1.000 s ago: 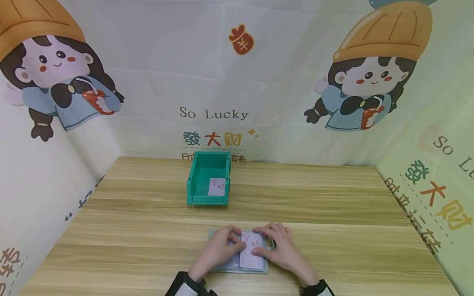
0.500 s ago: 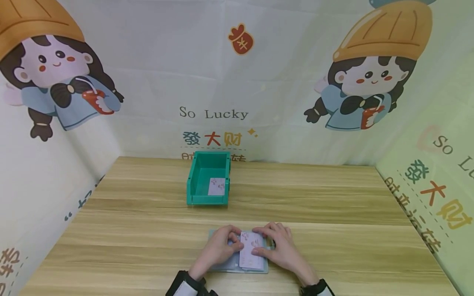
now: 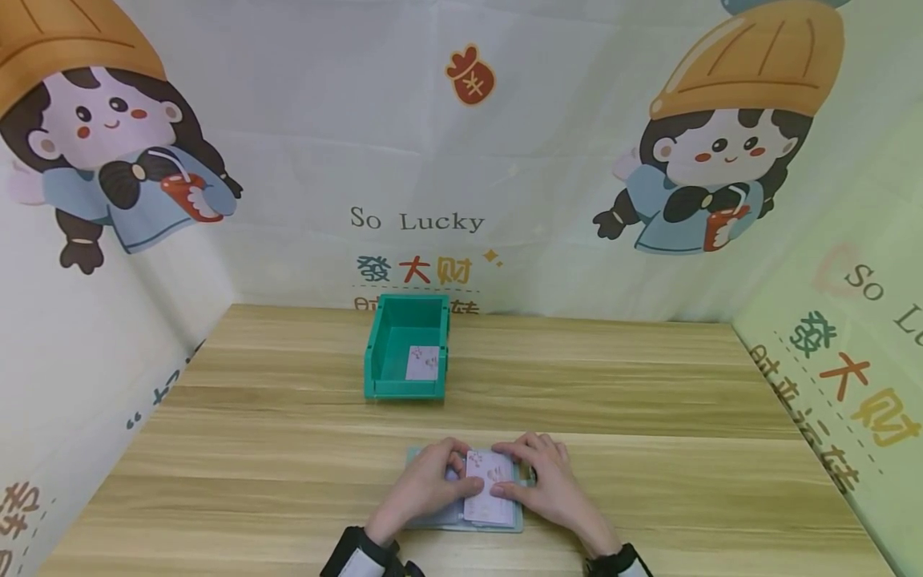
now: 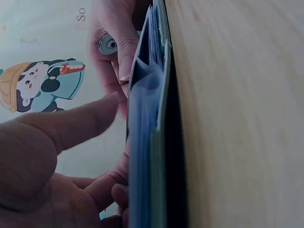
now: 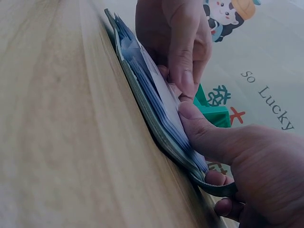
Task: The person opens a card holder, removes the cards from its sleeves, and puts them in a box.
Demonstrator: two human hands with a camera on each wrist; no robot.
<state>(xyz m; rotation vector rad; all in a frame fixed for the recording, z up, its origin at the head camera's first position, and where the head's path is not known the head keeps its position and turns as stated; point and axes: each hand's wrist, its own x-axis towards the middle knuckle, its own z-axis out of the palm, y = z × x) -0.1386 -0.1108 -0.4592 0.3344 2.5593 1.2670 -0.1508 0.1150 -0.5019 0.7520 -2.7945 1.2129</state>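
While both hands work at the near edge of the wooden table (image 3: 649, 417), an open card holder (image 3: 433, 519) with clear sleeves lies flat beneath the fingers. Left hand (image 3: 425, 485): fingers curled, thumb and fingertips pinching the left edge of a pink patterned card (image 3: 485, 493) that lies on the holder's right page. Right hand (image 3: 542, 481): fingers bent, thumb pressed on the card's right edge, other fingers resting over the holder's far right edge; the grip is partly hidden. Left wrist view: the sleeves fan up just beside the left fingertips (image 4: 121, 190). Well beyond both sets of fingertips stands a teal plastic bin (image 3: 407, 349), with a second pink card (image 3: 421, 363) lying inside it.
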